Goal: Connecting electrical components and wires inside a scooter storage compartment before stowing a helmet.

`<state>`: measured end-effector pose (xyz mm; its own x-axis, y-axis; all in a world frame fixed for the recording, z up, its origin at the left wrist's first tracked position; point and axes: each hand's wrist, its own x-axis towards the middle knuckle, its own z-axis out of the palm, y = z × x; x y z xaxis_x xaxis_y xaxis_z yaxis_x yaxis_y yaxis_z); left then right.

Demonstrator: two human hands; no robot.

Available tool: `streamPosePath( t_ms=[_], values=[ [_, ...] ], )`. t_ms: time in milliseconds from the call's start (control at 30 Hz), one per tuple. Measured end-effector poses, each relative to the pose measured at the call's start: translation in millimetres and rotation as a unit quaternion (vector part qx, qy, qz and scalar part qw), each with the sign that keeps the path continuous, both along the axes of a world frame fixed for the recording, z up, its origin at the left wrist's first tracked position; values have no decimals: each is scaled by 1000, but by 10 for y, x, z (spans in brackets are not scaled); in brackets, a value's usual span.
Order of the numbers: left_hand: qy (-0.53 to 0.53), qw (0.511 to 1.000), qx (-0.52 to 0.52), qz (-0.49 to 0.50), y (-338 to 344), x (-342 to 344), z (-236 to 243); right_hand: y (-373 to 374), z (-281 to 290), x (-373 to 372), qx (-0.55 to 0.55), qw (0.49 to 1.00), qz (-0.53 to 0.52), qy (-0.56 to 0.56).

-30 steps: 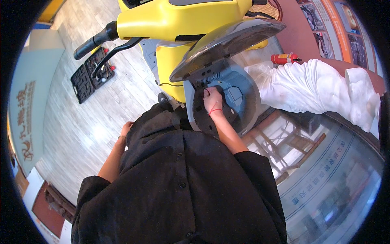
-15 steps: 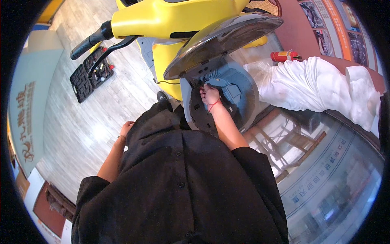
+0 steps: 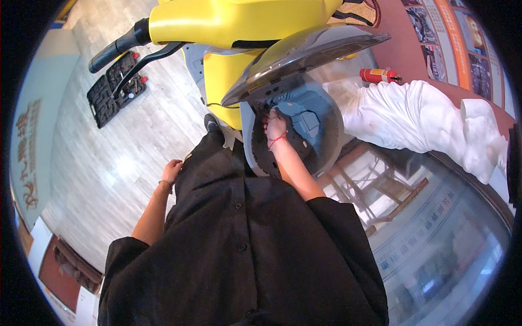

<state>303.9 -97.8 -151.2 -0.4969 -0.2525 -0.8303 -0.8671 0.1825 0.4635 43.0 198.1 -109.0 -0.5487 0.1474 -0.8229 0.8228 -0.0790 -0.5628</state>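
Note:
My right hand (image 3: 276, 126), with a red string at the wrist, reaches into a rounded grey storage case (image 3: 333, 127) on a yellow scooter (image 3: 212, 27). Its fingers are bent together near the hinge side of the case floor; whatever they hold is hidden. Above the hand, the case's smoky lid (image 3: 304, 49) stands raised. Inside the case, a lighter raised panel (image 3: 311, 124) lies right of the hand. Down beside my left thigh hangs my left hand (image 3: 173, 169), its fingers loosely apart, with no object visible in it.
The scooter's black handlebar grip (image 3: 119, 49) and brake lever (image 3: 149, 64) jut leftward. On the floor lies an opened black tool case (image 3: 109, 95). A white-draped form (image 3: 402, 114) and a red fire extinguisher (image 3: 379, 75) are at right, beyond a glossy glass surface (image 3: 424, 239).
My right hand has shifted slightly left inside the case, still with bent fingers. My left hand has come a little away from the thigh. The whole view has shifted slightly.

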Motion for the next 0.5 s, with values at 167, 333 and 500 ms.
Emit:
streamPosePath(
  t_ms=[167, 333, 500],
  values=[
    [-29, 995, 16, 90, 111, -71, -19, 39, -2, 9, -42, 999, -23, 24],
    [158, 979, -113, 61, 254, -816, 195, 68, 26, -16, -4, 999, -30, -20],
    [335, 929, -135, 77, 682, -1713, 806, 45, 65, 9, -1, 998, 16, -55]
  ],
)
